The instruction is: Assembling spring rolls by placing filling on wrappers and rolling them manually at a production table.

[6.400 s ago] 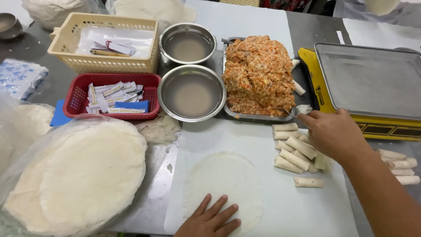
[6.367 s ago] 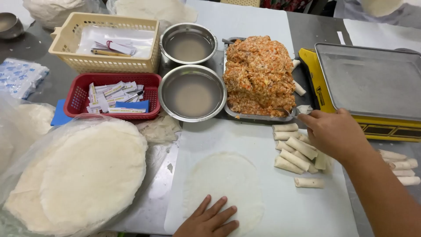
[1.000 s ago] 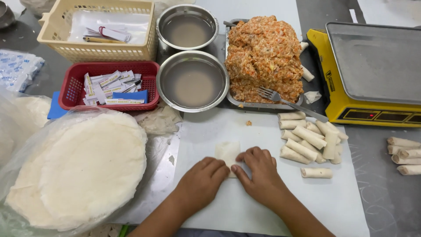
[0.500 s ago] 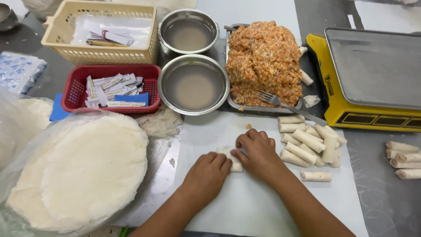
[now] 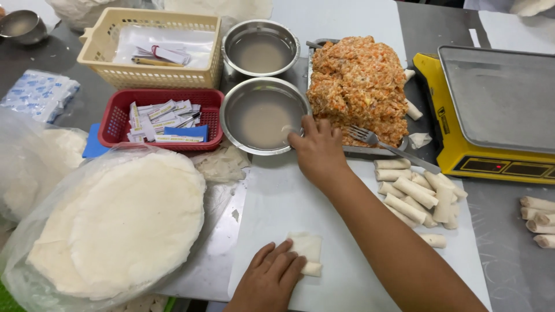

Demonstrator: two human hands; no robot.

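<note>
My left hand (image 5: 267, 282) rests flat on a partly rolled wrapper (image 5: 307, 253) near the front edge of the white cutting board (image 5: 289, 202); the roll shows a loose flap at its far end. My right hand (image 5: 317, 150) reaches forward to the rim of the nearer metal bowl (image 5: 263, 115), which holds cloudy liquid, and its fingertips are at or in the liquid. A pile of finished rolls (image 5: 417, 193) lies on the board to the right of my right arm.
A tray of orange filling (image 5: 357, 86) with a fork (image 5: 384, 144) stands behind the board. A second bowl (image 5: 260, 49), a red basket (image 5: 162, 118), a cream basket (image 5: 151, 49), a yellow scale (image 5: 497, 112), bagged round wrappers (image 5: 115, 225) and more rolls (image 5: 537, 211) surround it.
Both hands were rolling the wrapper together; now my right hand has left it and reached forward to the nearer bowl, while the left stays on the roll.
</note>
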